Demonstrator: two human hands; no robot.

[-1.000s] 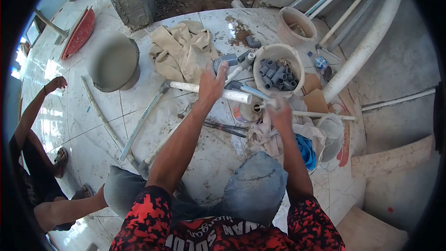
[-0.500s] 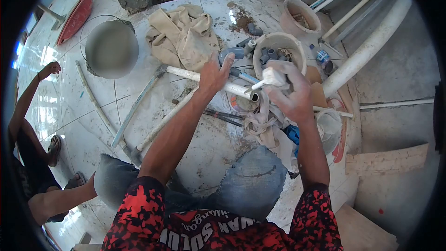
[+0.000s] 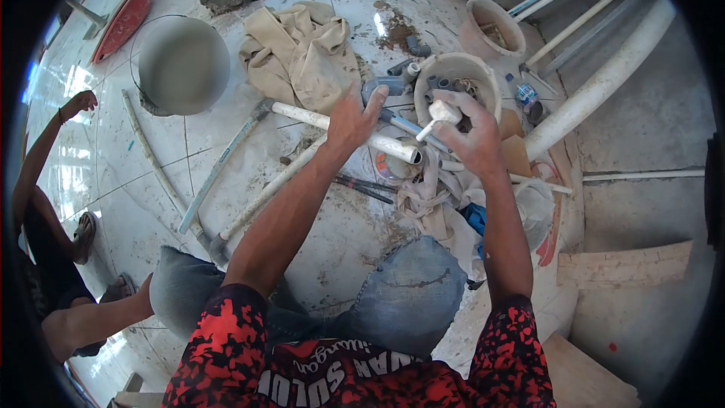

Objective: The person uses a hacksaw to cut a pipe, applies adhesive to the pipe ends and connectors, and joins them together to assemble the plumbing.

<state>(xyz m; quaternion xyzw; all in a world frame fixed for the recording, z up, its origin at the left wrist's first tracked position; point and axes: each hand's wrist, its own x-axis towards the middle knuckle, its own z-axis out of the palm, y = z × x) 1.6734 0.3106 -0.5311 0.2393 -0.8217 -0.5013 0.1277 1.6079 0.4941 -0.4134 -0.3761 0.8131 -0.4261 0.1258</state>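
My left hand [image 3: 353,122] is closed around a white pipe [image 3: 393,146], its open end pointing right. At the pipe's other end is a grey elbow [image 3: 262,108], joined to a blue-striped pipe [image 3: 219,175] that runs down toward my knee. Beside my left thumb shows a grey pipe fitting [image 3: 396,88], partly hidden by the hand. My right hand [image 3: 476,136] pinches a small white lump with a thin white stem [image 3: 444,113]. The stem's tip is just above the white pipe's open end.
A bucket of grey fittings [image 3: 494,91] stands behind my right hand. Beige cloth [image 3: 302,53] lies at the back, near a bucket of grey mix [image 3: 185,68]. Pliers-like handles [image 3: 366,187] and rags [image 3: 430,200] lie below the pipe. Another person's arm [image 3: 39,136] is at left.
My right hand has moved slightly up and turned, so the white stem slants more steeply downward. My left hand still holds the pipe in nearly the same place.
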